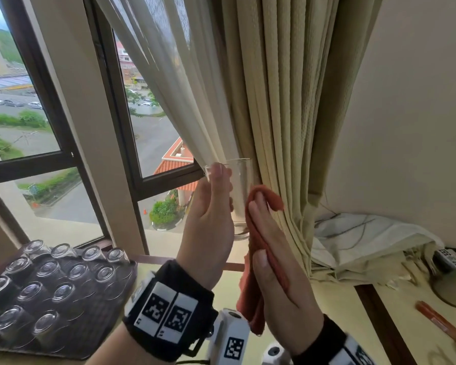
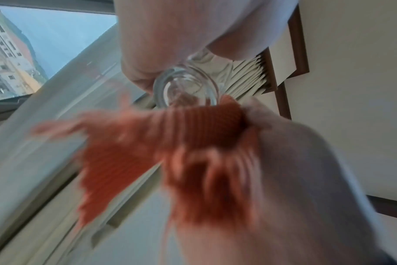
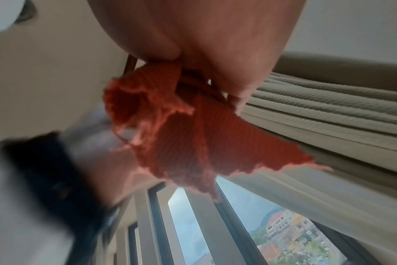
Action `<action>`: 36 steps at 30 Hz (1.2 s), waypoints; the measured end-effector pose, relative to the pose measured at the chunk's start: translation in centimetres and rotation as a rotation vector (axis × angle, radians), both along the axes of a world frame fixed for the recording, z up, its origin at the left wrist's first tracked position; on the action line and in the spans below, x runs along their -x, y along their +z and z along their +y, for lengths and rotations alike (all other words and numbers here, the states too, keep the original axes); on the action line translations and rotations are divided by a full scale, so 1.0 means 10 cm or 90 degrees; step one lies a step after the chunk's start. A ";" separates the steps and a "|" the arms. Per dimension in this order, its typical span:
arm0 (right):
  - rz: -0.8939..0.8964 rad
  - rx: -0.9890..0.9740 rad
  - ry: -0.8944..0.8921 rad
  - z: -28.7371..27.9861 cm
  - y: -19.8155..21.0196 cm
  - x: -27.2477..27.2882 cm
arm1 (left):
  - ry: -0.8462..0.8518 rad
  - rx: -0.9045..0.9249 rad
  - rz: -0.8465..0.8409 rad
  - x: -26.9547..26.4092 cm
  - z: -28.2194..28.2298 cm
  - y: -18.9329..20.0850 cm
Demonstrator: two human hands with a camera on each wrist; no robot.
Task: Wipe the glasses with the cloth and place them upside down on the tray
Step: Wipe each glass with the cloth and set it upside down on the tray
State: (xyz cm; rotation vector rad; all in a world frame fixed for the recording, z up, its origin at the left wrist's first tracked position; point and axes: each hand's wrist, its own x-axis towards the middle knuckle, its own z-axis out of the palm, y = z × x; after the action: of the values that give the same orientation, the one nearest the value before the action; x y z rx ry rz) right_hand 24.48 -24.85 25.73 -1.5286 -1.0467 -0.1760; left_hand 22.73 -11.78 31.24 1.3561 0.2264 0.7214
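I hold a clear glass [image 1: 239, 191] upright in the air in front of the curtain. My left hand [image 1: 208, 214] grips its left side, thumb near the rim. My right hand [image 1: 274, 248] holds a red cloth [image 1: 250, 293] and presses it against the glass's right side. In the left wrist view the glass base [image 2: 186, 87] sits under my left hand [image 2: 161, 44], with the blurred cloth [image 2: 129, 161] below it. The right wrist view shows the cloth [image 3: 181, 143] bunched in my right hand [image 3: 204, 32]. At lower left a dark tray [image 1: 108, 325] carries several upside-down glasses [image 1: 63, 291].
A beige curtain [image 1: 274, 101] hangs just behind the glass, beside the dark-framed window [image 1: 153, 133]. A crumpled white sheet [image 1: 366, 238] with cables lies at the right on the yellowish tabletop. An orange-brown stick [image 1: 442, 325] lies near the right edge.
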 end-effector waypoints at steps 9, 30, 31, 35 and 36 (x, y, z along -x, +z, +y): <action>0.003 -0.030 0.015 0.03 0.46 -0.13 | -0.065 0.064 -0.005 0.07 -0.22 -0.05; -0.087 0.004 -0.003 0.08 0.46 -0.08 | -0.067 0.061 0.022 0.11 -0.15 0.00; -0.120 0.019 -0.005 0.08 0.40 -0.06 | -0.070 0.070 0.026 0.12 -0.13 0.02; -0.077 0.033 0.023 0.04 0.06 0.02 | -0.023 0.082 0.030 0.09 -0.01 0.07; -0.026 0.023 0.026 0.04 0.02 0.03 | -0.009 0.073 0.024 0.08 0.00 0.07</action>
State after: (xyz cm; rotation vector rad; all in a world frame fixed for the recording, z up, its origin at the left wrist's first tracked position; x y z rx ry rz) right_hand 24.20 -24.41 25.97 -1.5403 -1.1188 -0.1609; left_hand 21.92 -11.76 31.97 1.2616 0.2834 0.6622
